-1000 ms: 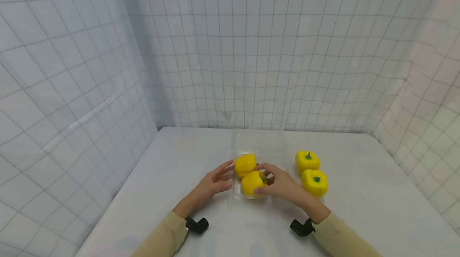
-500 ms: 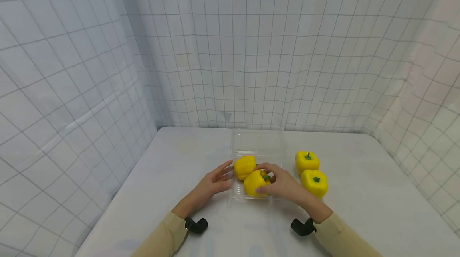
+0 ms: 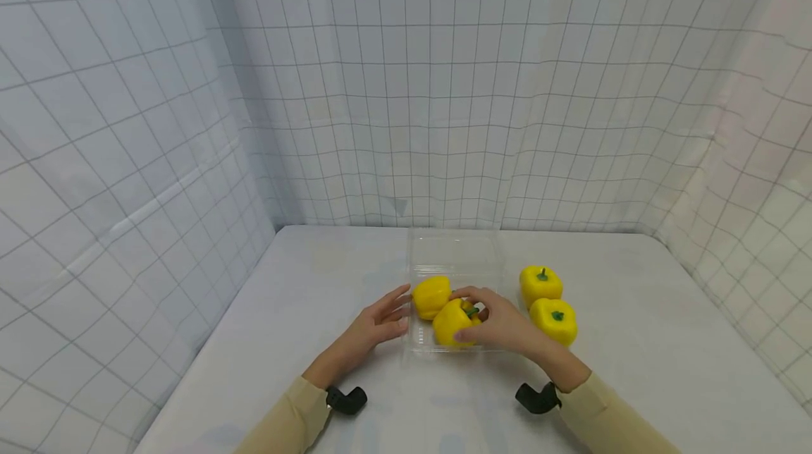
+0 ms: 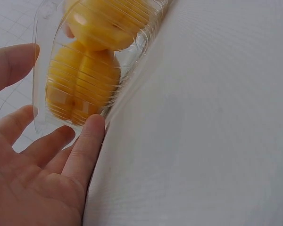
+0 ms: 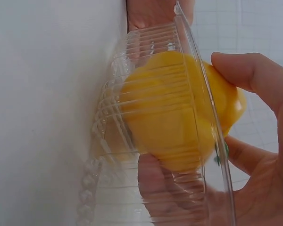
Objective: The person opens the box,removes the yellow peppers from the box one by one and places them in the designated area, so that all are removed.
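Observation:
A clear plastic clamshell box [image 3: 423, 350] lies in the head view with its lid [image 3: 453, 251] folded back. Inside it are two yellow bell peppers. My right hand [image 3: 504, 325] reaches over the box's right side and grips the nearer bell pepper [image 3: 447, 323] between thumb and fingers, its green stem facing right. The farther bell pepper [image 3: 431, 297] lies on its side against the left wall. My left hand [image 3: 374, 320] rests at that left side with extended fingers. In the left wrist view its fingertips [image 4: 95, 123] touch the ribbed plastic wall.
Two more yellow bell peppers, a far one [image 3: 540, 285] and a near one [image 3: 555, 321], stand stem up to the right of the box, close behind my right forearm. The white table [image 3: 304, 285] meets gridded cloth walls [image 3: 380, 123] at the back and sides.
The gripped bell pepper has shifted a little to the right inside the box, turning slightly, with my right hand on it. My left hand has stayed at the box's left side.

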`<move>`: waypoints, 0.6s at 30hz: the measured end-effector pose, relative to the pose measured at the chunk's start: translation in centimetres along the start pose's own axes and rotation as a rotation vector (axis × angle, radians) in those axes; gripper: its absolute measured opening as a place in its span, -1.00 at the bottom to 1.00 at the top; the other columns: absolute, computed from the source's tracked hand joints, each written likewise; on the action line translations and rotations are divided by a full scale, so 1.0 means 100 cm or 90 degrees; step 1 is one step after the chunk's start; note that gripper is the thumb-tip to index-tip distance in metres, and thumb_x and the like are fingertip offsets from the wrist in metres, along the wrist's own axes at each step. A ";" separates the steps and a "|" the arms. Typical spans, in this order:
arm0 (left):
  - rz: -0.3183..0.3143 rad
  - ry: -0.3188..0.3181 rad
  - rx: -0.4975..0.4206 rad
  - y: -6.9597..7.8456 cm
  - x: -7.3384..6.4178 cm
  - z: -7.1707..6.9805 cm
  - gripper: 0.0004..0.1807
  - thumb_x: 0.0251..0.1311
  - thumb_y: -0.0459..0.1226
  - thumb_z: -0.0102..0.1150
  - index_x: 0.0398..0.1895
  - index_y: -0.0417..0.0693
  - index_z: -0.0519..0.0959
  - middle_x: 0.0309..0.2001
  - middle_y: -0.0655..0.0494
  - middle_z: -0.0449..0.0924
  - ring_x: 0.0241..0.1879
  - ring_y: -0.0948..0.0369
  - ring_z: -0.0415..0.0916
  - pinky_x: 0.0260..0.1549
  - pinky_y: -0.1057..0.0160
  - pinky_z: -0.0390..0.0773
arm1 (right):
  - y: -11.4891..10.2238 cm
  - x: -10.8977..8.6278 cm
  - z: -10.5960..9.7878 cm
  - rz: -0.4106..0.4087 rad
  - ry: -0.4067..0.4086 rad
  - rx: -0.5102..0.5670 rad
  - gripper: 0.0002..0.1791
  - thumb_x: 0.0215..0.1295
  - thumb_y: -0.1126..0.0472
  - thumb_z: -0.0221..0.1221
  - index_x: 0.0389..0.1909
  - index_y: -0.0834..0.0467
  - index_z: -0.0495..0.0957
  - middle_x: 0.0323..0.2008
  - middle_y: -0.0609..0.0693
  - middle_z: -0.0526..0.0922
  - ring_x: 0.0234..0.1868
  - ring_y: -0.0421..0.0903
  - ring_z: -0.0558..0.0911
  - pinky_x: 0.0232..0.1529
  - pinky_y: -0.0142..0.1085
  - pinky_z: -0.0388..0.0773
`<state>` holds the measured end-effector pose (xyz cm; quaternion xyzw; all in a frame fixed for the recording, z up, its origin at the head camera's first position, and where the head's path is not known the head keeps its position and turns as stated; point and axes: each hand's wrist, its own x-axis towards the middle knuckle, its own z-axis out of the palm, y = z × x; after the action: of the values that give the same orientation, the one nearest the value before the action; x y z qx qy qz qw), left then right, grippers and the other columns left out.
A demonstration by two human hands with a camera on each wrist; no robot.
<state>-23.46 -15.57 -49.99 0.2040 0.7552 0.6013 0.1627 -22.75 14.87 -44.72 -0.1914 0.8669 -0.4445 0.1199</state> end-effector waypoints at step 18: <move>0.005 -0.006 -0.007 0.003 0.000 0.001 -0.25 0.47 -0.12 0.10 0.62 0.35 0.02 0.54 0.20 0.12 0.47 0.07 0.18 0.34 -0.06 0.30 | -0.004 -0.003 -0.012 -0.003 0.020 -0.028 -0.30 0.05 -0.08 0.50 0.26 -0.21 0.51 0.09 -0.07 0.50 -0.13 0.02 0.51 -0.16 -0.19 0.56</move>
<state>-23.38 -15.48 -49.70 0.2084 0.7502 0.6054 0.1651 -22.85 15.66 -43.64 -0.1892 0.8778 -0.4283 0.1008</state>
